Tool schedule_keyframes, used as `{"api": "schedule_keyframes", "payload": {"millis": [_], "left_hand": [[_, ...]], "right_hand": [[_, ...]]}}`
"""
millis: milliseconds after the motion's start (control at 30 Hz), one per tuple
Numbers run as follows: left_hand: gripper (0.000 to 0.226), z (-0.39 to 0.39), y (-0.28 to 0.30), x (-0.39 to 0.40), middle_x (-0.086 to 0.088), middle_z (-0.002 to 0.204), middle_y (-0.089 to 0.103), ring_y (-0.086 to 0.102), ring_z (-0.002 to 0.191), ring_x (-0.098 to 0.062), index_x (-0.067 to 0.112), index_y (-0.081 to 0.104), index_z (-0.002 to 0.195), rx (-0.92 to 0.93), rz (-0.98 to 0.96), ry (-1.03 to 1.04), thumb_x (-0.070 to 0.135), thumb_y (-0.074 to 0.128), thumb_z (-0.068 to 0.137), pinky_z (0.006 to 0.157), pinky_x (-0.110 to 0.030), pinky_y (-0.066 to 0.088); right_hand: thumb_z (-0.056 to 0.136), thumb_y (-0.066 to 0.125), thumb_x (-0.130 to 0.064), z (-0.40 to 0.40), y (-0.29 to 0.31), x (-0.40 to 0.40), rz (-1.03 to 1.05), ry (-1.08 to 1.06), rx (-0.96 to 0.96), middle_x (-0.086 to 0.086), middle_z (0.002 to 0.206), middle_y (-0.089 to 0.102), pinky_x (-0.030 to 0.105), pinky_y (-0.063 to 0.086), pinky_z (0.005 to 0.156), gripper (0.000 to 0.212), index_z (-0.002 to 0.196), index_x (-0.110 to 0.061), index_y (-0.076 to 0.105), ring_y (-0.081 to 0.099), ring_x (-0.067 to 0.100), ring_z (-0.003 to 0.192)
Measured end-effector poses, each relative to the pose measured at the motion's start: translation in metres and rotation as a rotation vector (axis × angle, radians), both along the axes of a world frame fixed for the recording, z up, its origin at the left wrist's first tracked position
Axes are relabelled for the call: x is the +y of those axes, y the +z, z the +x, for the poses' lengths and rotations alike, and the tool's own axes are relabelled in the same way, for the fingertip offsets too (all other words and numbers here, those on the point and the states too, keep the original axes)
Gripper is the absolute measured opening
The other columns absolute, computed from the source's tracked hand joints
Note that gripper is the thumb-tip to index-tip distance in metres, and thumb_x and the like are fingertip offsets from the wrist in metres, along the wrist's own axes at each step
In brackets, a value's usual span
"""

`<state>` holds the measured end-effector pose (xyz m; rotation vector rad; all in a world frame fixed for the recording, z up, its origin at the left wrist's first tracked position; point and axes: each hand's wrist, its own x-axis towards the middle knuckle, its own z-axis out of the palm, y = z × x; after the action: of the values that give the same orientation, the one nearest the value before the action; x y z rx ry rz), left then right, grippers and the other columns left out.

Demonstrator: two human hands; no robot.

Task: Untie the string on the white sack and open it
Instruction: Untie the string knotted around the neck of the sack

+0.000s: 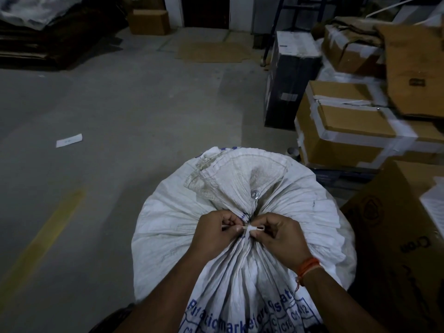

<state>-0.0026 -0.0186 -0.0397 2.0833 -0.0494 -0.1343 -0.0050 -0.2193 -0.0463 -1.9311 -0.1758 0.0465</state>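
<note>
A large white woven sack (173,227) with blue print stands in front of me, its neck gathered and tied. A thin white string (249,229) wraps the neck, with a knot between my hands. My left hand (213,233) pinches one end of the string left of the knot. My right hand (278,239), with an orange thread band on the wrist, pinches the string's loop right of the knot. Above the tie the sack's loose top (240,174) fans out, showing a metal eyelet (255,194).
Taped cardboard boxes (343,126) and a black box (288,78) are stacked on the right. A big brown carton (403,236) stands close by the sack. The concrete floor on the left has a yellow line (43,236) and a paper slip (69,140).
</note>
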Motion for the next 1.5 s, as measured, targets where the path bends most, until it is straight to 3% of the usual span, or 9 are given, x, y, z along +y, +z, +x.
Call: {"api": "schedule_keyframes", "payload": {"millis": [200, 433, 833, 1067, 1267, 1500], "left_hand": [[0.006, 0.001, -0.004, 0.000, 0.005, 0.078, 0.080, 0.075, 0.078, -0.006, 0.020, 0.080, 0.082, 0.013, -0.014, 0.014, 0.014, 0.079, 0.084, 0.082, -0.033, 0.062], [0.007, 0.002, -0.003, -0.003, 0.006, 0.077, 0.079, 0.075, 0.077, -0.005, 0.021, 0.080, 0.082, 0.013, -0.005, 0.036, 0.014, 0.080, 0.083, 0.082, -0.034, 0.062], [0.016, -0.002, -0.002, -0.013, 0.007, 0.077, 0.079, 0.075, 0.073, -0.003, 0.022, 0.081, 0.082, 0.019, -0.035, 0.067, 0.006, 0.078, 0.085, 0.079, -0.029, 0.063], [0.007, 0.002, 0.001, -0.004, 0.010, 0.079, 0.079, 0.070, 0.074, 0.008, 0.019, 0.083, 0.088, 0.029, 0.016, 0.013, 0.014, 0.084, 0.083, 0.071, -0.006, 0.050], [0.005, 0.002, 0.003, 0.005, 0.008, 0.081, 0.081, 0.075, 0.080, -0.001, 0.021, 0.081, 0.086, 0.034, 0.022, -0.001, 0.016, 0.082, 0.084, 0.081, -0.020, 0.058], [0.007, 0.000, 0.004, -0.004, 0.010, 0.074, 0.078, 0.070, 0.070, 0.007, 0.018, 0.082, 0.083, 0.023, -0.002, 0.047, 0.012, 0.082, 0.083, 0.071, -0.007, 0.050]], "right_hand": [[0.077, 0.082, 0.000, -0.001, 0.004, 0.001, 0.004, -0.014, -0.006, -0.002, 0.082, 0.077, 0.020, 0.058, 0.075, 0.016, 0.085, -0.012, 0.078, 0.073, 0.009, 0.079], [0.077, 0.083, -0.002, -0.001, 0.005, 0.001, 0.008, -0.015, -0.005, -0.003, 0.081, 0.077, 0.017, 0.057, 0.073, 0.015, 0.085, -0.012, 0.078, 0.073, 0.009, 0.078], [0.077, 0.083, -0.004, 0.000, 0.005, 0.002, -0.010, -0.010, -0.011, -0.004, 0.081, 0.077, 0.024, 0.060, 0.074, 0.014, 0.085, -0.014, 0.078, 0.073, 0.009, 0.078], [0.077, 0.083, -0.002, 0.000, 0.003, 0.002, -0.001, -0.005, -0.019, -0.005, 0.082, 0.077, 0.021, 0.058, 0.073, 0.016, 0.086, -0.014, 0.078, 0.073, 0.008, 0.079], [0.076, 0.084, -0.004, 0.001, 0.000, 0.001, -0.007, -0.012, -0.015, -0.007, 0.080, 0.076, 0.020, 0.057, 0.070, 0.016, 0.085, -0.016, 0.077, 0.072, 0.007, 0.075], [0.077, 0.083, -0.004, 0.001, 0.001, 0.001, -0.013, -0.013, -0.022, -0.005, 0.081, 0.077, 0.023, 0.059, 0.072, 0.015, 0.085, -0.015, 0.078, 0.073, 0.008, 0.077]]}}
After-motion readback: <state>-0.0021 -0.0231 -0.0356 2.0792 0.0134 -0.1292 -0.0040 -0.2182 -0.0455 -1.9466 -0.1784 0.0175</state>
